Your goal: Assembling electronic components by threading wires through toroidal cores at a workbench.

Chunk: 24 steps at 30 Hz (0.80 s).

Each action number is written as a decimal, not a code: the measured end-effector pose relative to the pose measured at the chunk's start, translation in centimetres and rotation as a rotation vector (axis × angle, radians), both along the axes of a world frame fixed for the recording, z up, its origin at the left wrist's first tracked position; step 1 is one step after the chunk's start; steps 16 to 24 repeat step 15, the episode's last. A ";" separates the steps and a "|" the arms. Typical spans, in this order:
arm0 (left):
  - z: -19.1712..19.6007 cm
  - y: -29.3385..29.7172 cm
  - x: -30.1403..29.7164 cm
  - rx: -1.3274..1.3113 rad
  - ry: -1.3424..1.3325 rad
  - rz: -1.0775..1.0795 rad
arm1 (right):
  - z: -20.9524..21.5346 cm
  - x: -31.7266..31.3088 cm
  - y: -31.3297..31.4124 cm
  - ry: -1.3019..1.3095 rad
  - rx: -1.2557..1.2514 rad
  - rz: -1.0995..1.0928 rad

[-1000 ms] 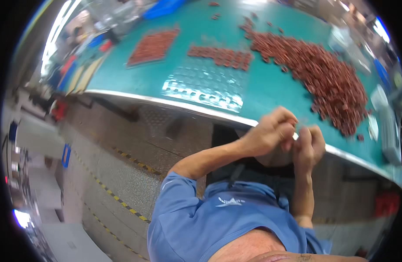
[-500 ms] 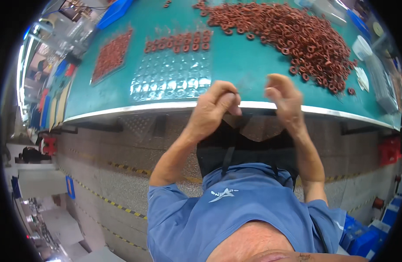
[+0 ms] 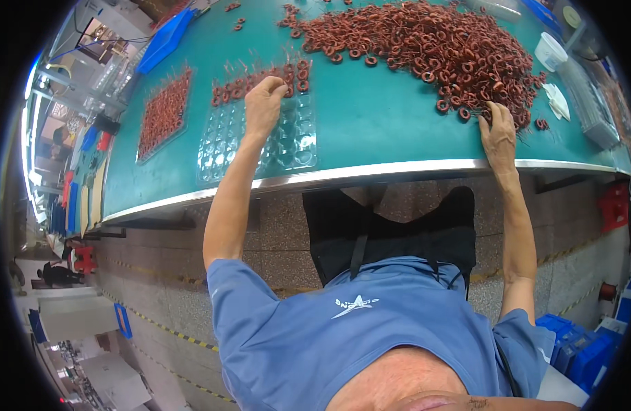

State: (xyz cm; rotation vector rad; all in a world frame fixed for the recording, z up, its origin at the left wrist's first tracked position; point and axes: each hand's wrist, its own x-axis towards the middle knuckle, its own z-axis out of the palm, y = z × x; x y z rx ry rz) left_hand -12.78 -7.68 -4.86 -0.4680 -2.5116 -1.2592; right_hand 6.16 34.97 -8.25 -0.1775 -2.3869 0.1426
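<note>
My left hand [image 3: 262, 108] is over the clear plastic tray [image 3: 305, 140], its fingertips pinched together by the rows of reddish-brown ring-shaped coils [image 3: 302, 75] in the tray's far pockets. What the pinch holds is hidden by the fingers. The nearer pockets have no coils in them. At the near edge of a large heap of the same wire-legged coils [image 3: 432, 48], my right hand [image 3: 499, 140] reaches in with thumb and fingers apart. Its fingertips touch loose coils there.
Left of the tray stands a second clear tray full of coils [image 3: 164, 113]. A blue bin [image 3: 166, 42] lies at the far left of the green table [image 3: 370, 130]. On the right are a white tub [image 3: 550, 51], a crumpled white tissue [image 3: 556, 101] and stacked clear trays [image 3: 593, 103].
My hands have moved apart from near the table's front edge. The left went left and forward to the tray's coils; the right moved right to the heap.
</note>
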 end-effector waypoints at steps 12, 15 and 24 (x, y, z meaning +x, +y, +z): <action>-1.1 0.5 -0.9 -0.180 0.327 0.004 | 0.7 -0.5 -1.5 0.201 0.097 0.264; -0.5 -2.5 -1.3 -0.198 0.319 0.064 | 0.6 -1.1 -1.7 0.142 0.110 0.176; -0.5 -2.5 -1.3 -0.198 0.319 0.064 | 0.6 -1.1 -1.7 0.142 0.110 0.176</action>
